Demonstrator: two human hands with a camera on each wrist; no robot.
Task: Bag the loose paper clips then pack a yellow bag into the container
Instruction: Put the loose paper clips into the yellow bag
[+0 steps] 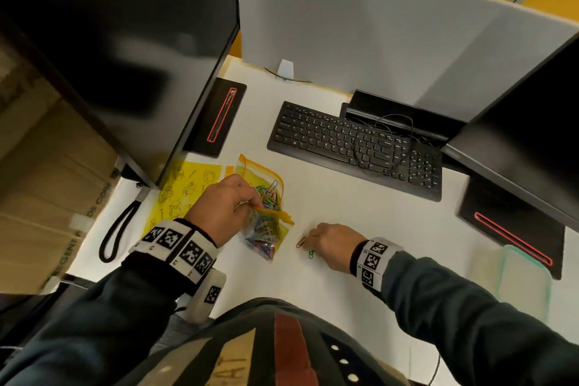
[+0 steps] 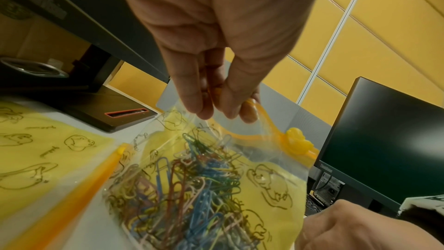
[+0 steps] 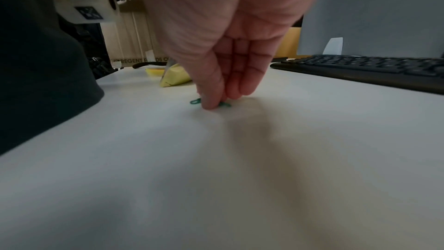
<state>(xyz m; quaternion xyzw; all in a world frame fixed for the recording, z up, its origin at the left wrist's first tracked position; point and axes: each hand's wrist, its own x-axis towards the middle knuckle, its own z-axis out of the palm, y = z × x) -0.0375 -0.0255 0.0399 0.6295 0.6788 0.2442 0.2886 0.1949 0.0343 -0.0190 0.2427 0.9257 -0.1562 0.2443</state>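
Observation:
My left hand (image 1: 247,205) pinches the orange zip rim of a yellow bag (image 1: 264,236) full of coloured paper clips and holds it up off the white desk (image 1: 360,229); the left wrist view shows the hand (image 2: 216,109), the bag (image 2: 271,183) with its mouth part open, and the slider (image 2: 296,140). Just right of the bag my right hand (image 1: 313,244) is down on the desk. In the right wrist view its thumb and fingers (image 3: 221,101) pinch a green paper clip (image 3: 195,101) that lies on the desk. A red paper clip (image 1: 301,242) lies beside it.
A second bag of clips (image 1: 266,186) and a flat yellow bag (image 1: 185,191) lie behind my left hand. A clear container with a green rim (image 1: 526,282) stands at the right edge. A black keyboard (image 1: 354,147), two monitors and a black strap (image 1: 116,235) ring the work area.

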